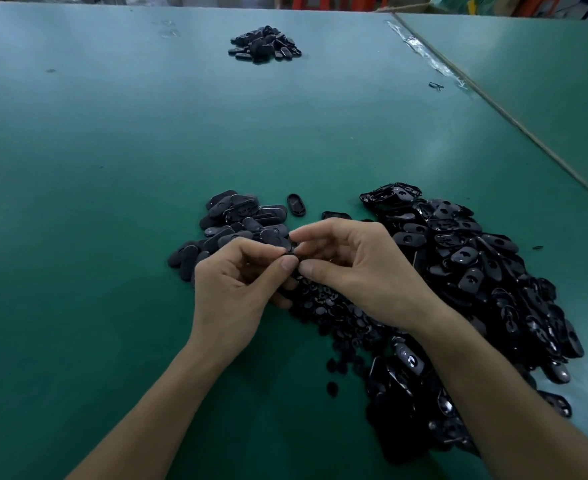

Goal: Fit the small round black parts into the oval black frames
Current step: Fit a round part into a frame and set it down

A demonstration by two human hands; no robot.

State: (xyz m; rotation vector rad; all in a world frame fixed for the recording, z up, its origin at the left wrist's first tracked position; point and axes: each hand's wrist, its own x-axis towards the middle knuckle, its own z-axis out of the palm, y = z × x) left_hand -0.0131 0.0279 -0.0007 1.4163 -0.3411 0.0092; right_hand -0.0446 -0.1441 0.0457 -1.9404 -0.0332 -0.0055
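Risks first. The left hand (237, 282) and right hand (358, 268) meet just above the green surface (112, 168). Each grip is narrow, thumb against forefinger, pinching the same small black piece (291, 251). Only a sliver of it shows between the fingertips, so I cannot tell whether it is a frame alone or already has its insert. Likely trouble: black on black and glossy, so a round part going in tilted may be hard to spot. Pressed unevenly, it could pop out and vanish into the loose round parts (323, 306) scattered right beneath the hands.

Looks: the oval frames (476, 268) are heaped at right — shiny, thin-walled, each with a cut-out, some catching light. A duller stack (233, 223) of oval pieces lies near left, touching the left knuckles in view, and one lone frame (296, 204) lies between the heaps. A far pile (264, 45) sits well apart — I cannot tell if those are finished.
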